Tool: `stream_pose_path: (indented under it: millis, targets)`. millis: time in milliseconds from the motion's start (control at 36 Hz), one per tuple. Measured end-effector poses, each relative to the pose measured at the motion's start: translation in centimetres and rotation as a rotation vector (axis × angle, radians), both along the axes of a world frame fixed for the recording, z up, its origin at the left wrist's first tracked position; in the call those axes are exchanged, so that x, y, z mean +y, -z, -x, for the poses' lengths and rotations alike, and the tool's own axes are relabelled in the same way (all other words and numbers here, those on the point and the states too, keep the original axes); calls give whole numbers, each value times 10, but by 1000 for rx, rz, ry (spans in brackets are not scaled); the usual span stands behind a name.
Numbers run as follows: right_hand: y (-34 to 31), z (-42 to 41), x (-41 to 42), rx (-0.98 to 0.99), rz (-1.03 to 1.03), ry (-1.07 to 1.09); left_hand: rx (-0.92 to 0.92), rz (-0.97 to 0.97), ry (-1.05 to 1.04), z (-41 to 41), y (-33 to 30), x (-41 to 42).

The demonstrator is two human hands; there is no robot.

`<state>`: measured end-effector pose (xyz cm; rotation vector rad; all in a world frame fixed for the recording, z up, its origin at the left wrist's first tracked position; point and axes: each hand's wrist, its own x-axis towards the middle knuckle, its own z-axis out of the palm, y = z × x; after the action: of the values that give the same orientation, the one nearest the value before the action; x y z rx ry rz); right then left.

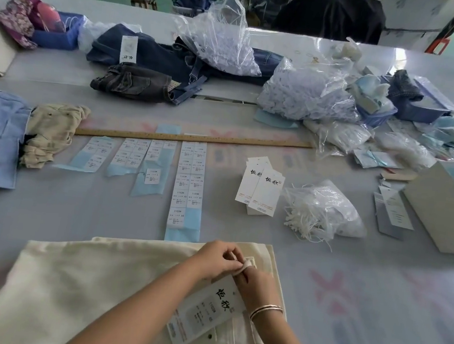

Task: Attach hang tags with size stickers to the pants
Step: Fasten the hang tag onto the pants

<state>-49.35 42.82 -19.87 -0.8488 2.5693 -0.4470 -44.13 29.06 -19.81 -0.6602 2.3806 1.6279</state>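
Head view: at the desk's near edge, both hands, left hand [218, 257] and right hand [257, 285], pinch a small fastener loop at the cream pants [91, 283] waistband. The hang tag [207, 308] lies on them; stiff, light card, best held near its hole.

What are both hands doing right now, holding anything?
Left hand: fingers pinch the white fastener loop at the cream pants.
Right hand: fingers curled on the same loop, above the hang tag.
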Motion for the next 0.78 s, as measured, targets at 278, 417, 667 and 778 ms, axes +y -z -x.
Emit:
stream_pose_path:
  millis: [278, 417, 667, 778]
  targets:
    - [-8, -1, 2, -164, 143, 90, 44, 263, -47, -1, 2, 8]
    - [-24, 16, 11, -809, 568, 484, 27, 79, -300, -1, 9, 12]
    - [-41, 32, 17, -1244, 1034, 691, 165, -176, -320, -1, -2, 17]
    - [-42, 30, 15, -1305, 1119, 693, 187, -186, -306, -5, -8, 19]
